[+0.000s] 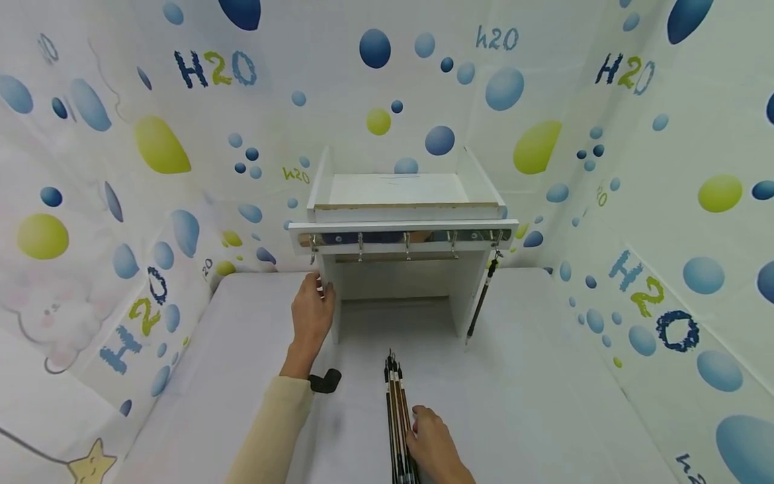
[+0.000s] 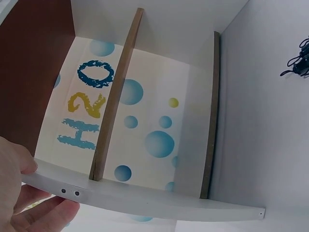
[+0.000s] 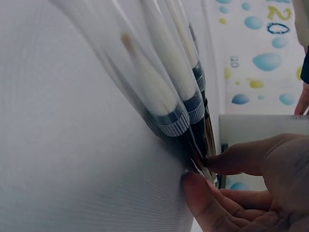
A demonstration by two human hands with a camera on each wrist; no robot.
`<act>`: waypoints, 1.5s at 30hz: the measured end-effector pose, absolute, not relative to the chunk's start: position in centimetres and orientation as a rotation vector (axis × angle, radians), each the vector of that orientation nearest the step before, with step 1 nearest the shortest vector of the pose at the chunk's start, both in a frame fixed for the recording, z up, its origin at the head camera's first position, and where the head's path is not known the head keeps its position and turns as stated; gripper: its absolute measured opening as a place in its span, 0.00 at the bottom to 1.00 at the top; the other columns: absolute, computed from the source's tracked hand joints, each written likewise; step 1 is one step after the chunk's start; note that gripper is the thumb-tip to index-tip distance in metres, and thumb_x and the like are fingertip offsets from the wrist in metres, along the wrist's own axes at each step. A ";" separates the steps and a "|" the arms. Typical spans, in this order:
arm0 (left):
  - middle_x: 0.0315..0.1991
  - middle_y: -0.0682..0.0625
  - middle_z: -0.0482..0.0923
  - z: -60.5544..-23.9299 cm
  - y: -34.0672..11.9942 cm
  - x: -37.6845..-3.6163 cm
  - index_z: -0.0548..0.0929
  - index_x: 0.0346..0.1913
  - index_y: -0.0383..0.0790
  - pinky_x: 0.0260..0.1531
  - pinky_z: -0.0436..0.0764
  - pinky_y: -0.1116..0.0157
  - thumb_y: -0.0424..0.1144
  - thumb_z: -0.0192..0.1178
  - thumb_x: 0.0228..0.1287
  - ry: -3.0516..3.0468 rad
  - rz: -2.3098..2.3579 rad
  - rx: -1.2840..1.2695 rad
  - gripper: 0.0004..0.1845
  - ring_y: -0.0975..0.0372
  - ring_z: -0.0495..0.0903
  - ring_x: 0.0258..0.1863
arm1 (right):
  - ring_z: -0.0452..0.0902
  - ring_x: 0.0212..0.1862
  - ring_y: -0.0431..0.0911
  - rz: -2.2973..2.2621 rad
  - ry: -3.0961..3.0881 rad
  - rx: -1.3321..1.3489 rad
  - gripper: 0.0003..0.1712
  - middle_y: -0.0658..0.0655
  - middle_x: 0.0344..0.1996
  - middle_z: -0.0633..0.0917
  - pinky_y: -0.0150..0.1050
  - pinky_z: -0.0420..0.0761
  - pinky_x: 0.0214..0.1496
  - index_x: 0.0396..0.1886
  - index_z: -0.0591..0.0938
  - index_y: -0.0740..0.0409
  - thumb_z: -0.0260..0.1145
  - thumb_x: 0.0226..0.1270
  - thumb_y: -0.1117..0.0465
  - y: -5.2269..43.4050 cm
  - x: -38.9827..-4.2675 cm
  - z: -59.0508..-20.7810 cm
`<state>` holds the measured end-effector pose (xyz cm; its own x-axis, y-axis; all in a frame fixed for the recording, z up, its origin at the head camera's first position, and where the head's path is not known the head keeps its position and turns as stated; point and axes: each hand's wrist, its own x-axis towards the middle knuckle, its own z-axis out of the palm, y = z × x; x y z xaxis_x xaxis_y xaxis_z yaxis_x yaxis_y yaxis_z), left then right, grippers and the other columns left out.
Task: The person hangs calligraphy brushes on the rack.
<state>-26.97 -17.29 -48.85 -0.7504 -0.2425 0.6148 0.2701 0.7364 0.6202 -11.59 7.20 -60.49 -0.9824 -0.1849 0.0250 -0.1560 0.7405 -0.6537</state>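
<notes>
We find the left hand [image 1: 311, 310], at centre-left of the head view, gripping the left side panel of the white hook rack [image 1: 402, 232], thumb and fingers curled round its edge. The right hand [image 1: 434, 445], at bottom centre, pinches a bundle of calligraphy brushes [image 1: 398, 403] lying on the white table [image 1: 544, 376]. One further brush [image 1: 482, 302] hangs from the rack's rightmost hook.
</notes>
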 end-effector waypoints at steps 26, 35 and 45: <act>0.47 0.31 0.82 -48.6 -17.2 -27.2 0.76 0.56 0.26 0.38 0.87 0.48 0.32 0.58 0.70 -2.249 -0.964 -0.033 0.16 0.42 0.88 0.41 | 0.70 0.18 0.41 -1.053 2.963 -0.182 0.12 0.59 0.22 0.81 0.29 0.68 0.14 0.33 0.81 0.74 0.64 0.45 0.73 6.5 -12.8 -59.4; 0.47 0.31 0.82 -48.7 -17.2 -27.3 0.76 0.56 0.26 0.38 0.87 0.48 0.33 0.58 0.70 -2.244 -0.962 -0.043 0.16 0.42 0.88 0.41 | 0.70 0.19 0.38 -1.156 2.978 -0.124 0.21 0.54 0.22 0.82 0.29 0.69 0.16 0.45 0.82 0.73 0.64 0.47 0.72 7.6 -13.2 -56.6; 0.46 0.30 0.82 -48.8 -17.1 -27.2 0.76 0.56 0.26 0.37 0.87 0.48 0.32 0.58 0.69 -2.229 -0.950 -0.047 0.16 0.41 0.88 0.40 | 0.68 0.20 0.36 -1.250 3.171 -0.175 0.18 0.53 0.24 0.81 0.27 0.69 0.18 0.46 0.83 0.71 0.65 0.52 0.71 9.1 -13.8 -53.0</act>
<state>-27.24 -17.11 -48.81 -0.7525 -0.2263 0.6185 0.2894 0.7300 0.6191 -13.81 9.06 -52.95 -0.9583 0.0045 0.2857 -0.1916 0.7315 -0.6543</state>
